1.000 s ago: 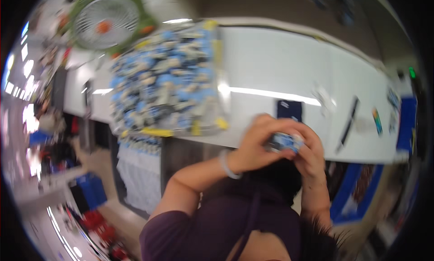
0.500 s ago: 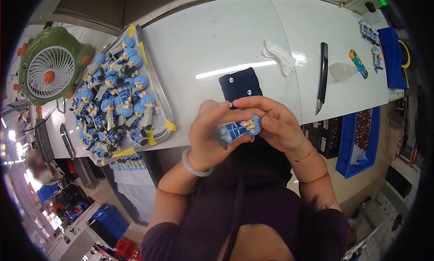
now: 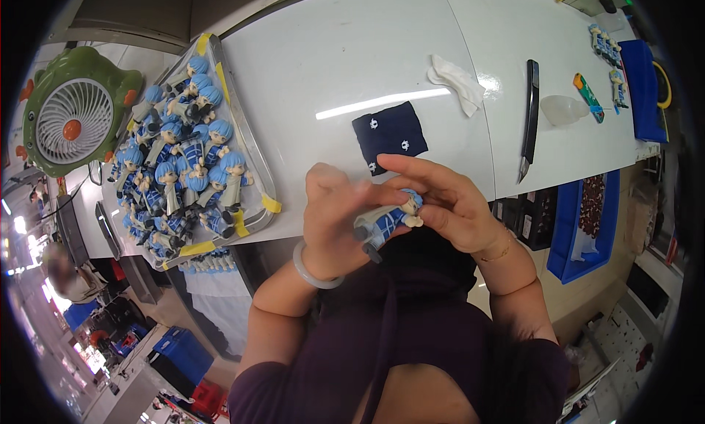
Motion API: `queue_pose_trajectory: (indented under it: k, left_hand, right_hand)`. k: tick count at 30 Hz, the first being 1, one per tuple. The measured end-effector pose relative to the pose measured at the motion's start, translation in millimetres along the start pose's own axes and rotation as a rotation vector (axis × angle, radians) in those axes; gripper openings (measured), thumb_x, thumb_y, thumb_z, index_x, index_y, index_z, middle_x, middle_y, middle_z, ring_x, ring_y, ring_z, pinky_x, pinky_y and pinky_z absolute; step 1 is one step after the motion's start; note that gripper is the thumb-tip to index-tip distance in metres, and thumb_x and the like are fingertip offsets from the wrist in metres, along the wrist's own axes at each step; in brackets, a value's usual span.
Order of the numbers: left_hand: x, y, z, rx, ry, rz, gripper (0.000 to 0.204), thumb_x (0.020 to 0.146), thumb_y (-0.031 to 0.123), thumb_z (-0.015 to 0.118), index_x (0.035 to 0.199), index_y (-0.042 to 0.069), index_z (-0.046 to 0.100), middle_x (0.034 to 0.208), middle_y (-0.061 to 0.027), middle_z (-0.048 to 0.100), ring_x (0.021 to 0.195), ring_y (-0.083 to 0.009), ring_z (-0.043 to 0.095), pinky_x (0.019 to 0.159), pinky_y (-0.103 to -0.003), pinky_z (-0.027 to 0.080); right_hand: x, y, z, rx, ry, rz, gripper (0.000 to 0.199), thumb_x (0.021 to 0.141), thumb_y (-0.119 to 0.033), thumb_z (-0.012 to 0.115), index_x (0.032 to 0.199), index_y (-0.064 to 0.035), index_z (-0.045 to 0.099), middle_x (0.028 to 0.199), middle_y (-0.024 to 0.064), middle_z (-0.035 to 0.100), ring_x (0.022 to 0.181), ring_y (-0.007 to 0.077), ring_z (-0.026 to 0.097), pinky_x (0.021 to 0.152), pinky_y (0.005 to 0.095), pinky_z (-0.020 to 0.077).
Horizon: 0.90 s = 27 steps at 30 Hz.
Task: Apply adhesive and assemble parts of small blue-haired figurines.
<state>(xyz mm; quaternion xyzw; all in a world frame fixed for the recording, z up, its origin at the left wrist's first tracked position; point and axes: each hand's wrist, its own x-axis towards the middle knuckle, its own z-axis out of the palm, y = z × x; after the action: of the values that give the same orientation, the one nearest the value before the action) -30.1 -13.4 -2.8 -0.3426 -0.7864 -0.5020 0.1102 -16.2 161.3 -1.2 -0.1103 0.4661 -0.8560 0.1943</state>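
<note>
A small figurine [image 3: 382, 225] with light-blue hair and a blue and grey outfit is tilted in front of my chest, its dark feet toward the lower left. Its head end is pinched between the thumb and fingers of my right hand [image 3: 459, 207]. My left hand [image 3: 330, 214] is beside the figurine's legs, its fingers smeared by motion; whether it grips the figurine is unclear. Just beyond my hands a folded dark navy cloth [image 3: 389, 136] with small white motifs lies on the white table [image 3: 308, 71].
At left a metal tray [image 3: 257, 156] edged with yellow tape holds a heap of similar figurines, beside a green fan [image 3: 77, 115]. To the right lie a crumpled white tissue [image 3: 455, 84], a black craft knife [image 3: 529, 119], a translucent cup [image 3: 562, 110] and a blue bin [image 3: 580, 233].
The figurine has turned in my right hand, its feet swinging downward and its head less covered. My left hand's fingers have shifted and blurred. The view has moved slightly.
</note>
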Motion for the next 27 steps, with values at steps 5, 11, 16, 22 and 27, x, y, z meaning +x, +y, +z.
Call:
queue_pose_trajectory:
  k: [5,11,16,22,27]
  left_hand:
    - [0,-3,6,0.004,0.083,0.064,0.073,0.059,0.016,0.076,0.121,0.012,0.037,0.086,0.0057,0.064,0.066,-0.0121,0.032,0.064,-0.027,0.024]
    - [-2,-1,8,0.037,0.171,0.158,0.070,0.057,0.008,0.074,0.117,0.017,0.039,0.087,0.0059,0.063,0.061,-0.0117,0.034,0.059,-0.027,0.025]
    - [-3,-3,12,0.057,0.176,0.353,0.066,0.057,0.005,0.069,0.115,0.020,0.040,0.094,0.0024,0.061,0.056,-0.0120,0.040,0.052,-0.028,0.026]
    - [-4,14,-1,-0.401,-0.030,-0.143,0.043,0.075,0.027,0.055,0.105,-0.003,0.049,0.095,-0.0106,0.045,0.083,-0.0192,0.043,0.070,-0.033,0.036]
    - [14,30,-16,-0.320,-0.285,-0.265,0.033,0.067,0.013,0.063,0.099,0.006,0.058,0.073,-0.0015,0.051,0.068,-0.0182,0.046,0.064,-0.030,0.034]
  right_hand:
    - [-5,0,-5,-0.010,-0.063,0.023,0.051,0.079,-0.005,0.047,0.126,0.0046,0.029,0.120,0.0156,0.042,0.105,0.0201,0.046,0.089,0.0300,0.0362]
    - [0,-5,0,0.060,-0.091,0.027,0.048,0.078,-0.004,0.049,0.123,0.0043,0.033,0.115,0.0166,0.045,0.103,0.0202,0.047,0.089,0.0298,0.0367]
    - [-3,2,-4,0.133,-0.021,-0.044,0.041,0.077,-0.013,0.060,0.109,0.0041,0.042,0.106,0.0182,0.051,0.097,0.0197,0.051,0.084,0.0277,0.0404]
    - [-10,-2,-12,0.395,-0.145,0.060,0.042,0.074,0.001,0.056,0.112,-0.0023,0.038,0.103,0.0150,0.054,0.101,0.0209,0.050,0.088,0.0317,0.0389]
    - [-17,-1,-11,0.323,-0.129,0.228,0.046,0.073,0.002,0.058,0.113,-0.0030,0.037,0.100,0.0129,0.056,0.092,0.0147,0.053,0.078,0.0243,0.0434]
